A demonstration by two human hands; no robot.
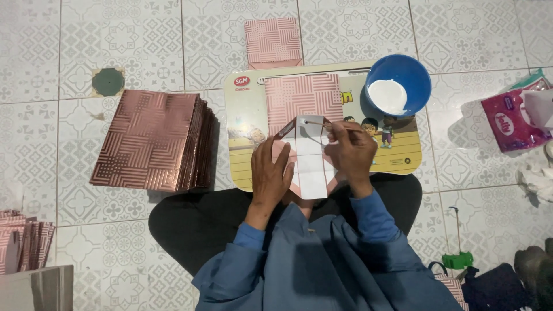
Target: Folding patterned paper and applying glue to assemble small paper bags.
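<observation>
My left hand [269, 175] presses flat on a folded paper piece [309, 161], white inside and pink-patterned outside, which lies on a small cartoon-printed lap table [242, 124]. My right hand [351, 154] grips a thin stick [322, 124] whose tip touches the upper flap of the paper. A blue bowl [403, 78] with white glue stands at the table's right back corner.
A thick stack of pink patterned sheets [152, 141] lies on the tiled floor to the left. One finished pink bag [272, 41] sits beyond the table. More pink pieces [23, 245] lie at the far left. A tissue pack [512, 115] rests at the right.
</observation>
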